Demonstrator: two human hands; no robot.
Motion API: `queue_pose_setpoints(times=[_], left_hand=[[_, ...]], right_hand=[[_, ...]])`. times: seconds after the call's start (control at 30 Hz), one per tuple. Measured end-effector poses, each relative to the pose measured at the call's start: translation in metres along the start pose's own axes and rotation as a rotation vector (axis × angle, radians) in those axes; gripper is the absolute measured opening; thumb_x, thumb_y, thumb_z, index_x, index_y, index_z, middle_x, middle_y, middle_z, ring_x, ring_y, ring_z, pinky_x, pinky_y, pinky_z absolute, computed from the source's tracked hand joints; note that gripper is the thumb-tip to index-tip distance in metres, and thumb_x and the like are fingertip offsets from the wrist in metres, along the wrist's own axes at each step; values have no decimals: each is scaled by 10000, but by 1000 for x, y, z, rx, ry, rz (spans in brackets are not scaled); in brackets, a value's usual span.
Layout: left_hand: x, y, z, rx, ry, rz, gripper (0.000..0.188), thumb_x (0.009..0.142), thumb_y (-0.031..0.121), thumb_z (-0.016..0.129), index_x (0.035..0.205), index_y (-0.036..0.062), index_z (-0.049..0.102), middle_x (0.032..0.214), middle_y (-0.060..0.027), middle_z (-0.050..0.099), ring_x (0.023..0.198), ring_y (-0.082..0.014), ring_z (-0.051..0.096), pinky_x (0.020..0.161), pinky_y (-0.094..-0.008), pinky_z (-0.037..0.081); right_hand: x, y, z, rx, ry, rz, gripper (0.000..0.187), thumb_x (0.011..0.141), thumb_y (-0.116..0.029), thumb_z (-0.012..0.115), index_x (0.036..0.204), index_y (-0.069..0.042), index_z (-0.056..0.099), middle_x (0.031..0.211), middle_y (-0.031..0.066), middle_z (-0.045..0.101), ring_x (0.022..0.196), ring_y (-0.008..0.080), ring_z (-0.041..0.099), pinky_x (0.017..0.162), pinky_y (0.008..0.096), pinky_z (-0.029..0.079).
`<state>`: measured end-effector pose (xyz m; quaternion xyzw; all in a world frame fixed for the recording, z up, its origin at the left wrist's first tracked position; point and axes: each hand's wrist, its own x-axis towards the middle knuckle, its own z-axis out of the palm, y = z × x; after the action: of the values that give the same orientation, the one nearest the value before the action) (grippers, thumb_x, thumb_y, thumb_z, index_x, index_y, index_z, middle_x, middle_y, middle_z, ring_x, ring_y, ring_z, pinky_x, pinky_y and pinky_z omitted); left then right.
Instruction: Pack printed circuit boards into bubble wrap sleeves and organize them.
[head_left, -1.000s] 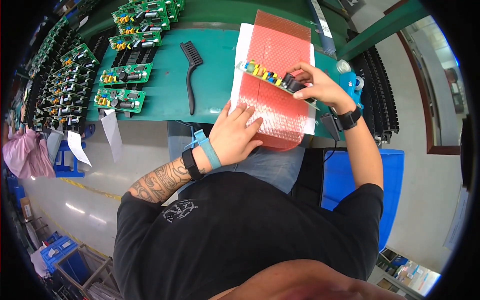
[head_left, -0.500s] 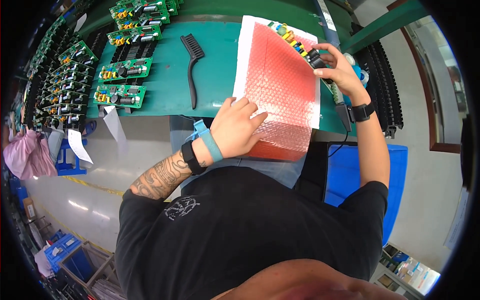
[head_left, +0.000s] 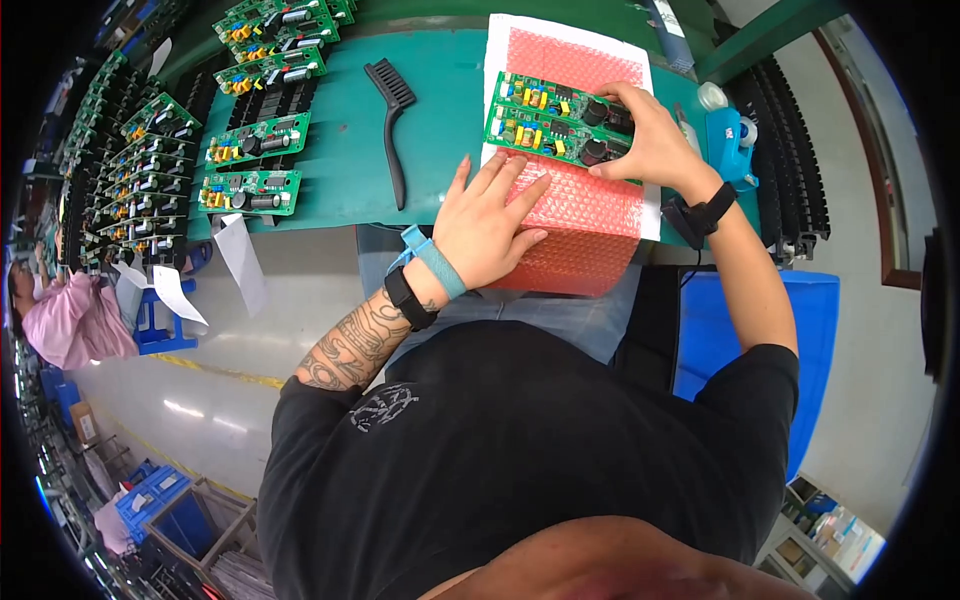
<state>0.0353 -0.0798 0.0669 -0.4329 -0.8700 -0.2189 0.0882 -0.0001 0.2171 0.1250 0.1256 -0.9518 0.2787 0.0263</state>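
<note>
A green circuit board panel [head_left: 548, 118], two matching rows of components face up, lies over a sheet of red bubble wrap [head_left: 588, 208]. My right hand [head_left: 655, 148] grips the panel's right end between thumb and fingers. The bubble wrap rests on a white sheet [head_left: 494, 70], and its near end hangs past the table edge. With fingers spread, my left hand [head_left: 488, 228] lies on the wrap's near left part, its fingertips close to the panel's lower edge. Left of the wrap is a black brush [head_left: 391, 135].
Several green circuit boards [head_left: 250, 192] stand in black racks at the left. A blue tape dispenser [head_left: 732, 150] sits right of the wrap, beside a black rack [head_left: 790, 165]. Below the table's right side is a blue bin [head_left: 810, 350]. A person in pink [head_left: 80, 315] is at far left.
The circuit board panel has turned from tilted on edge to lying face up on the bubble wrap, still in my right hand. My left hand stays on the wrap, fingers more spread.
</note>
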Motion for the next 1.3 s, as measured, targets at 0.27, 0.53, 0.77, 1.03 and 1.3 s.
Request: queue_pose_setpoints(times=[0.27,0.53,0.77,1.03,1.3], left_hand=[[-6,-3,0,-78,6,-27,627,895,336,758,1431,70,571,1464,-229,493,1417,-420,438,1170,-662,326],[-14,-8,9,-227,113,-67,608,869,298,792,1364,7,590,1364,-242,515,1318,-439,496,1168,-674,319],[-14,-4,4,-80,132,-62,587,843,310,805,1320,15,630,1292,-216,570,1246,-410,535,1129,-624,373],[-8,8,-11,-63,133,-105,548,845,284,792,1305,25,645,1293,-197,589,1257,-394,535,1111,-608,387],[2,10,-1,52,80,-25,541,879,313,753,1341,56,636,1345,-205,580,1313,-393,512,1097,-622,390]], right_hand=[[-11,8,3,-22,-5,-89,906,565,-273,933,1348,-39,543,1295,157,596,1239,335,579,1084,413,467],[-8,6,12,-29,27,-131,890,570,-271,934,1337,-40,545,1283,159,592,1233,340,578,1085,416,468],[-5,13,16,-53,-3,-150,875,565,-250,924,1325,-36,547,1286,170,586,1229,364,572,1093,430,466],[-1,9,15,-182,-18,-251,800,636,-236,895,1335,-28,568,1294,172,606,1244,376,579,1100,432,467],[112,51,-11,-409,118,-104,510,783,-77,788,1277,-34,671,1174,194,728,1085,314,708,932,354,560]])
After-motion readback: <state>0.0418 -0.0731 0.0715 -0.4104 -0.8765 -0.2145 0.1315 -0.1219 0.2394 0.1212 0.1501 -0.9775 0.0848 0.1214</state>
